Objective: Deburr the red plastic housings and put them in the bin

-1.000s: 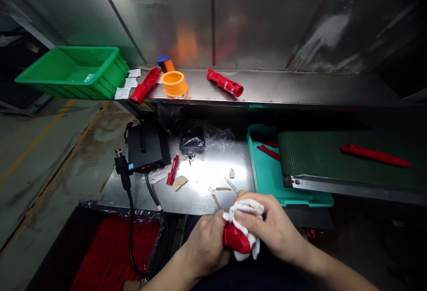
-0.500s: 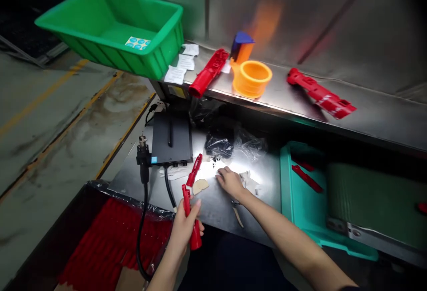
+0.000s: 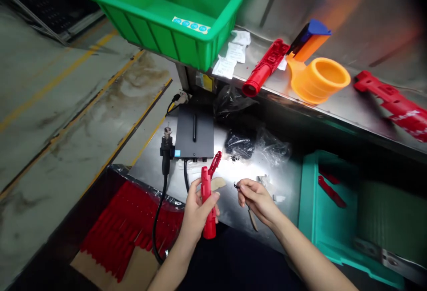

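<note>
My left hand (image 3: 197, 208) is wrapped round a red plastic housing (image 3: 207, 202), which stands nearly upright over the table's front edge. To its right, my right hand (image 3: 255, 197) pinches a small black part (image 3: 236, 185) between thumb and fingertips; its exact kind is too small to tell. Another red plastic piece (image 3: 216, 162) lies on the metal table just beyond the left hand, beside a flat beige pad (image 3: 218, 183). Tiny black parts (image 3: 234, 159) lie in front of a clear bag of black pieces (image 3: 240, 143). A tool with a tan handle (image 3: 252, 220) rests under my right hand.
A black box unit (image 3: 195, 131) with a corded handpiece (image 3: 166, 153) stands back left. Red pieces fill a carton (image 3: 130, 224) at lower left. A green bin (image 3: 147, 19) and an orange ring holder (image 3: 318, 82) occupy the shelf above. A teal tray (image 3: 308, 206) sits right, by a green conveyor belt (image 3: 393, 215).
My right hand has come back from the tiny black parts towards the left hand, now with one black part pinched. The red housing has turned more upright, and the camera view has shifted.
</note>
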A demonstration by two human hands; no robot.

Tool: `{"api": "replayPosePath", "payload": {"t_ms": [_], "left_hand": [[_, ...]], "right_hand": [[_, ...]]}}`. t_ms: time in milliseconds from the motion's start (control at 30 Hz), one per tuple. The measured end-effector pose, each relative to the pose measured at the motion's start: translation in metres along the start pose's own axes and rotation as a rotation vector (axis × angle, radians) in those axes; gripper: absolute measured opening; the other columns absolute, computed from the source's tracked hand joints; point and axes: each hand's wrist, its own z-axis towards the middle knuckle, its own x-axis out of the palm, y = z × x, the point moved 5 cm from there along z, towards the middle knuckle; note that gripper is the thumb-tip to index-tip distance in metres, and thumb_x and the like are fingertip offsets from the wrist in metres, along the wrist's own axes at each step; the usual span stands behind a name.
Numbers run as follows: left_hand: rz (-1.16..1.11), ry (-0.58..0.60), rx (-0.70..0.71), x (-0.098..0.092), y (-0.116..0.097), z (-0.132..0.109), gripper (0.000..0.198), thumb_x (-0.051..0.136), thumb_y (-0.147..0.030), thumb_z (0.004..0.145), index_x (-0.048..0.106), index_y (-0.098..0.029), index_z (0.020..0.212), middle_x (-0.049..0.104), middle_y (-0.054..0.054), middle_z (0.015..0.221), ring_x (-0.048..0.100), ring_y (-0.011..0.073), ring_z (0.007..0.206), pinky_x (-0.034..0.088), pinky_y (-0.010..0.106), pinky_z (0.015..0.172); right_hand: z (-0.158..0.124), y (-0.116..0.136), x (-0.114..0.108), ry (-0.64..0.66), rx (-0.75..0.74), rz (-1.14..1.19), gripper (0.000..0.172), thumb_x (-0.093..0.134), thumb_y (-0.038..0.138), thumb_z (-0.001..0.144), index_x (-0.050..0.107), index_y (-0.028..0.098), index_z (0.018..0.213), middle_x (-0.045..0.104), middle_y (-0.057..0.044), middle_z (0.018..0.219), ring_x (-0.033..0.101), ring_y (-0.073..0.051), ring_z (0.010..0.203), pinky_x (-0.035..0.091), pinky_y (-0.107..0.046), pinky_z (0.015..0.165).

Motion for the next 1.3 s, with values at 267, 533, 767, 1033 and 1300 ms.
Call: {"api": "replayPosePath", "payload": {"t_ms": [267,533,767,1033,1300], "left_hand": [[0.105,0.131,0.132,0.068,-0.010,-0.038,0.050,0.087,-0.033,0.079,0.049,-0.023,0.109,0.062,-0.008,0.079,0.063,0.0112,0.056,0.055,0.024,0.051],[0.156,0.355,0.051,0.136,0.017,-0.075,0.049,0.090,-0.034,0.077,0.049,-0.023,0.102,0.071,-0.004,0.080,0.071,0.0160,0.059,0.056,0.025,0.050],[0.183,0.333,0.061,0.178,0.040,-0.098,0.049,0.090,-0.035,0.077,0.050,-0.023,0.102,0.069,-0.006,0.079,0.072,0.0171,0.061,0.058,0.026,0.051],[0.199,0.250,0.198,0.208,0.049,-0.105,0.049,0.089,-0.032,0.078,0.047,-0.024,0.100,0.069,-0.006,0.077,0.072,0.0178,0.063,0.060,0.030,0.059],[0.239,0.262,0.265,0.216,0.049,-0.111,0.053,0.087,-0.029,0.080,0.046,-0.023,0.113,0.073,-0.005,0.078,0.069,0.0150,0.056,0.057,0.027,0.058]], "right_hand": [[-0.086,0.066,-0.001,0.263,-0.071,0.343,0.042,0.086,0.056,0.087,0.063,0.020,0.088,0.056,0.003,0.089,0.033,-0.001,0.042,0.037,-0.021,0.042],[-0.140,0.083,-0.055,0.452,-0.114,0.206,0.034,0.087,0.044,0.090,0.068,0.015,0.087,0.059,0.004,0.074,0.048,-0.005,0.049,0.041,-0.018,0.047],[-0.174,0.093,-0.091,0.346,-0.239,0.137,0.033,0.081,0.046,0.094,0.066,0.016,0.092,0.068,0.001,0.073,0.060,-0.010,0.056,0.050,-0.021,0.054],[-0.192,0.079,-0.112,-0.113,-0.393,0.145,0.030,0.078,0.045,0.095,0.063,0.020,0.103,0.068,0.002,0.078,0.067,-0.014,0.065,0.056,-0.026,0.060],[-0.211,0.089,-0.120,-0.352,-0.610,-0.028,0.013,0.076,0.032,0.095,0.073,0.021,0.099,0.075,-0.002,0.089,0.073,-0.018,0.075,0.057,-0.031,0.073]]}}
